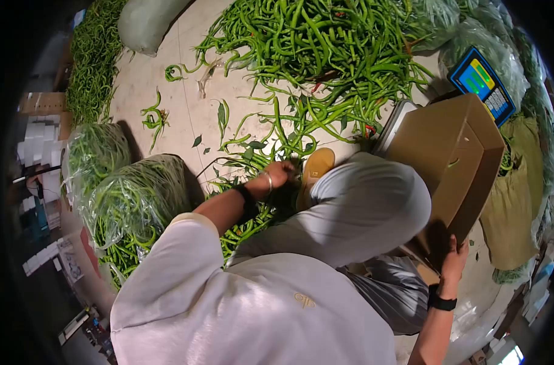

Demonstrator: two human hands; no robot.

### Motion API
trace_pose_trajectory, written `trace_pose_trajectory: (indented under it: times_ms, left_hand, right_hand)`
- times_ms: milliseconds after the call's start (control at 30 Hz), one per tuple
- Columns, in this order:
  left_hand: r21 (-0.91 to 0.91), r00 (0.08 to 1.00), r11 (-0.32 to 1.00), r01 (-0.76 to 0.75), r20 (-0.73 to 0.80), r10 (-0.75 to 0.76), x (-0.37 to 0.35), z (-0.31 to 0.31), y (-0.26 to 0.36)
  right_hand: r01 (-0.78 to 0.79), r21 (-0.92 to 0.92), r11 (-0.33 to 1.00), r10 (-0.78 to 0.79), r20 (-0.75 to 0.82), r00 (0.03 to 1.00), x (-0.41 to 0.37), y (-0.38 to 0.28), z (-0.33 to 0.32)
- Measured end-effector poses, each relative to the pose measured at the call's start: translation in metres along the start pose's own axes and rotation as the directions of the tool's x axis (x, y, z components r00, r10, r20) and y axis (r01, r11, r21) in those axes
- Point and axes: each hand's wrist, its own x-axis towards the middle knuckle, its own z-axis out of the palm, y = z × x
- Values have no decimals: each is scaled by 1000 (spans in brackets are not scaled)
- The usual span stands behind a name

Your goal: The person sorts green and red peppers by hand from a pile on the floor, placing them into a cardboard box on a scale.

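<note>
My left hand point(280, 174), with a bracelet at its wrist, is low by the yellow-brown shoe point(319, 163), over scattered green chili peppers point(265, 217) and leaves. Its fingers look curled closed; what they hold, if anything, is too small to make out. On the right, my right hand point(454, 260) grips the near edge of a cardboard box point(438, 143). The box is tilted, its open side facing right, and a small green piece shows on its inner wall. Part of a scale platform point(397, 126) shows behind the box.
A large heap of green chili peppers point(325, 42) covers the floor ahead. Clear bags of peppers point(140, 194) stand at left. A blue scale display point(484, 85) stands beyond the box, with a tan sack point(514, 213) at right and a pale sack point(144, 24) at the far left.
</note>
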Motion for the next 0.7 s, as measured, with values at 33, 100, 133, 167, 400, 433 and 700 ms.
trace_pose_trajectory:
  times_ms: [33, 100, 133, 167, 400, 433, 700]
  left_hand:
    - [33, 996, 999, -28, -85, 31, 15, -7, 12]
    - [121, 968, 992, 20, -251, 12, 41, -25, 57]
    - [162, 950, 983, -82, -284, 127, 60, -27, 65]
    - [206, 919, 962, -181, -313, 240, 78, -27, 73]
    - [874, 837, 411, -258, -10, 547, 154, -5, 97]
    - [855, 838, 443, -269, -19, 546, 157, -7, 89]
    - [403, 817, 804, -437, -196, 542, 94, -54, 54]
  right_hand:
    - [-16, -132, 991, 11, -33, 999, 1, -3, 1]
    - [-14, -166, 986, 5, -54, 999, 1, 4, 5]
    - [-47, -155, 987, 38, -59, 998, 0, 4, 6]
    - [-78, -142, 987, 70, -64, 996, 0, 3, 7]
    - [33, -15, 999, -33, -26, 999, 6, 0, 9]
    - [31, -19, 999, -31, -22, 999, 8, 3, 8]
    - [-51, -89, 995, 50, -10, 999, 6, 6, 5]
